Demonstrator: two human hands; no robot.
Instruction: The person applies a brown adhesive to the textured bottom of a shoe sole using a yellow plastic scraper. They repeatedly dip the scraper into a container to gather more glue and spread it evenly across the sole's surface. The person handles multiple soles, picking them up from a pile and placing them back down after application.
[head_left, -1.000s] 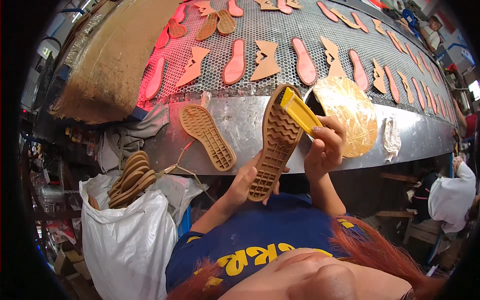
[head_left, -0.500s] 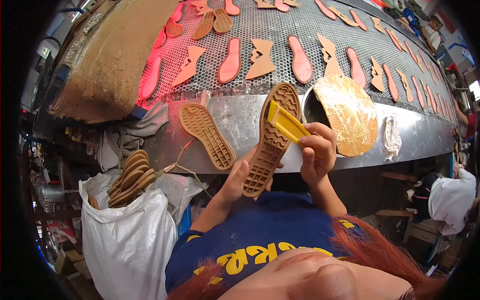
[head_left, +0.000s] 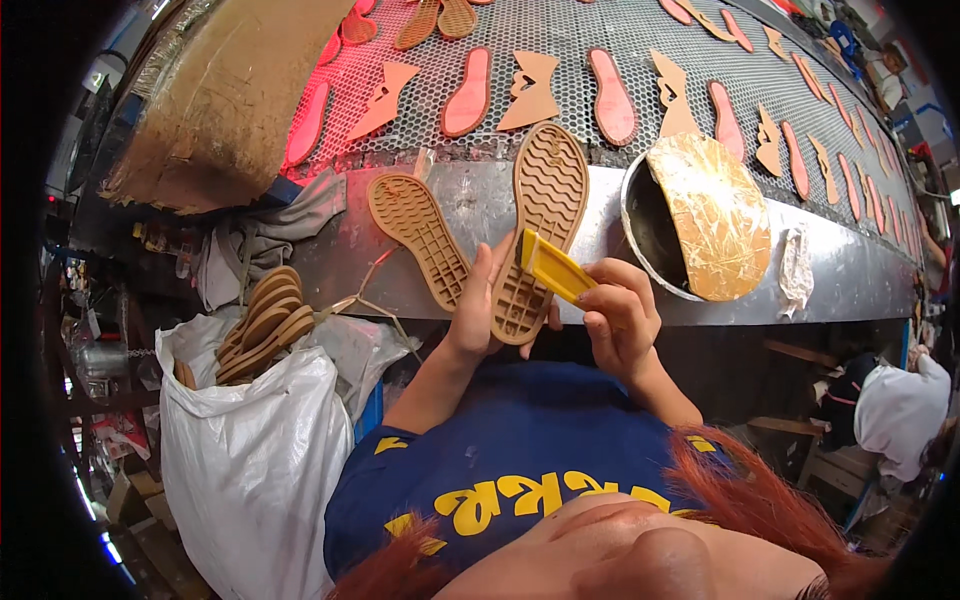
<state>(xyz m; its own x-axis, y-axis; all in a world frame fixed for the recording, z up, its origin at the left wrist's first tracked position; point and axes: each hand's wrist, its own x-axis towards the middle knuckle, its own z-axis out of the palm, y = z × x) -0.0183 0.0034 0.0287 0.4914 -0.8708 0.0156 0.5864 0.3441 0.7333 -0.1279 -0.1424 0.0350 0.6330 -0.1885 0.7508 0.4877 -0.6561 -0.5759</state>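
Observation:
A tan rubber shoe sole (head_left: 551,190) is upright in front of me, its treaded face toward me. Wrapped round its lower left edge, my left hand (head_left: 478,308) grips it near the heel, with some fingers hidden behind. Pinched in my right hand (head_left: 622,315) is a yellow flat-handled brush (head_left: 557,268), whose tip lies against the middle of the sole, above the grid tread. A second tan sole (head_left: 420,232) rests on the metal ledge just left of the held one, tread up.
Pink insoles (head_left: 612,98) and tan cut-out straps (head_left: 530,92) lie in rows on a mesh conveyor (head_left: 400,140). A round pot (head_left: 650,228) with a glue-coated board (head_left: 715,220) over part of it stands right on the metal ledge (head_left: 840,265). A white sack (head_left: 255,450) at left holds several soles.
The brush has slid down the sole from the toe part to its middle. The held sole has become more upright and its toe has risen in view.

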